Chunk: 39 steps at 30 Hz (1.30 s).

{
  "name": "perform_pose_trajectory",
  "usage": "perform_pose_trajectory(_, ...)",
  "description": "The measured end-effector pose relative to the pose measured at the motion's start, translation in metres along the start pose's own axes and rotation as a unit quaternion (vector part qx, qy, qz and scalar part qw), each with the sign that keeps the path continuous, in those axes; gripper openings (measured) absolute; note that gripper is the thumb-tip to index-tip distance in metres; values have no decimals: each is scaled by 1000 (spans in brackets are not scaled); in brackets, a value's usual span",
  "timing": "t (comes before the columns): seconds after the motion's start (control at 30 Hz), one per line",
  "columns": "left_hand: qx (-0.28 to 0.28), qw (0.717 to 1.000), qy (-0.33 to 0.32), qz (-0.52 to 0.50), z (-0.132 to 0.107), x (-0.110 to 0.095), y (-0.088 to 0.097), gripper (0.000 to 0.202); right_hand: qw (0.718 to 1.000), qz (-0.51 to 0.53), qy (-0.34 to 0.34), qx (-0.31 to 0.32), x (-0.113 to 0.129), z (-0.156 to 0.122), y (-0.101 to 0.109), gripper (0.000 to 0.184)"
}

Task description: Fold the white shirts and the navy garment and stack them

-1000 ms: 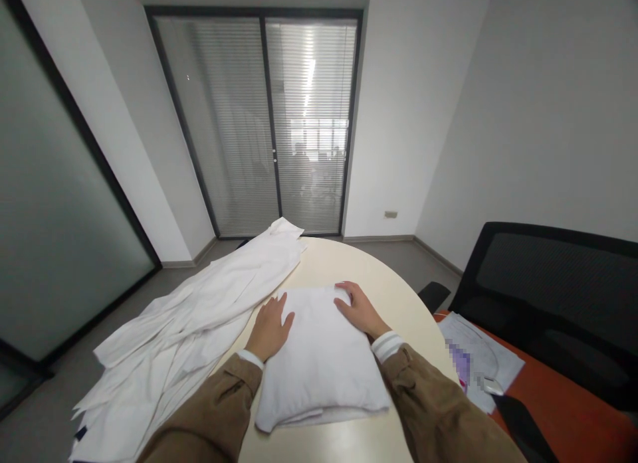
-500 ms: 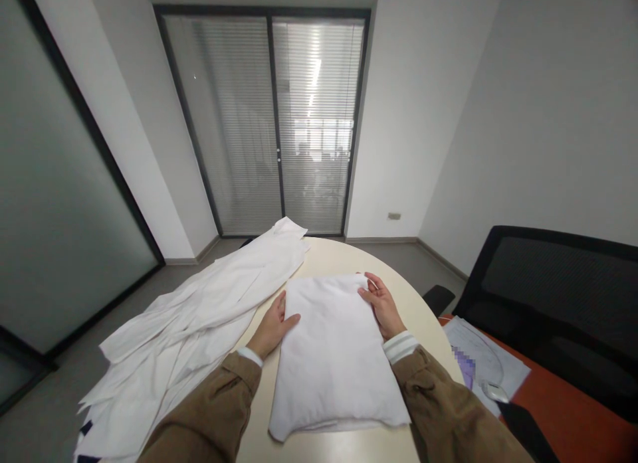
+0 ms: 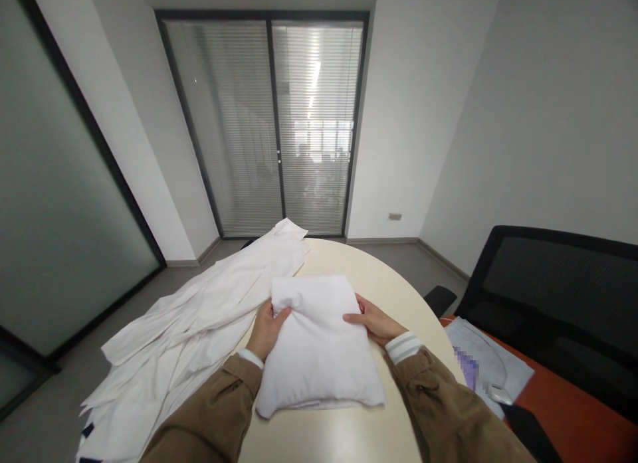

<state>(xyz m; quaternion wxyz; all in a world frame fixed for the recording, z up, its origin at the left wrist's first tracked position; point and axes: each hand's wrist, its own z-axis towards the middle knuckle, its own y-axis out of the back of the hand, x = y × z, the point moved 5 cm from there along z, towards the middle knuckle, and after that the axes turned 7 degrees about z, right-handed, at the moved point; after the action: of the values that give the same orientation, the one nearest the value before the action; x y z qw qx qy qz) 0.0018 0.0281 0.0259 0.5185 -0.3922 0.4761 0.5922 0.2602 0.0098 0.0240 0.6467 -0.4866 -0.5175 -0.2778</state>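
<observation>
Grip check: left hand [image 3: 265, 331] is closed narrow on the left edge of the folded white cloth bundle [image 3: 316, 350], thumb over the top. Right hand [image 3: 375, 322] sits against the bundle's right side, fingers [image 3: 353, 319] lying flat on the cloth; cannot tell if it is actually clamped. Bundle rests on the pale round table [image 3: 393, 297], between both hands. Best to hold both hands level and pressure even, so the layers stay square. Left of the bundle: loose white garment [image 3: 199, 310], hanging past the table edge. Right of it: orange desk [image 3: 573, 400] with papers [image 3: 486, 353].
</observation>
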Motion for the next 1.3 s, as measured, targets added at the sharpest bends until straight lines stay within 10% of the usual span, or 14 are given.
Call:
perform_pose_trajectory(0.23,189,982,-13,-25,-7,-2,-3,71,1000,0,4,-14,-5,1,9,60)
perform_pose_trajectory(0.47,136,990,-36,15,1,5,4,58,1000,-19,-13,3,-5,1,11,50)
perform_pose_trajectory(0.7,213,976,-31,-6,-6,6,-6,65,999,-2,22,-44,-1,2,17,47)
perform_pose_trajectory(0.87,142,989,-21,-26,-3,4,-3,62,999,9,39,-24,1,1,9,65)
perform_pose_trajectory(1.07,216,975,-10,-47,-8,8,-9,78,999,1,25,-39,0,1,15,56)
perform_pose_trajectory(1.3,142,989,8,-37,-5,-14,-5,58,998,7,43,-48,-1,5,20,50)
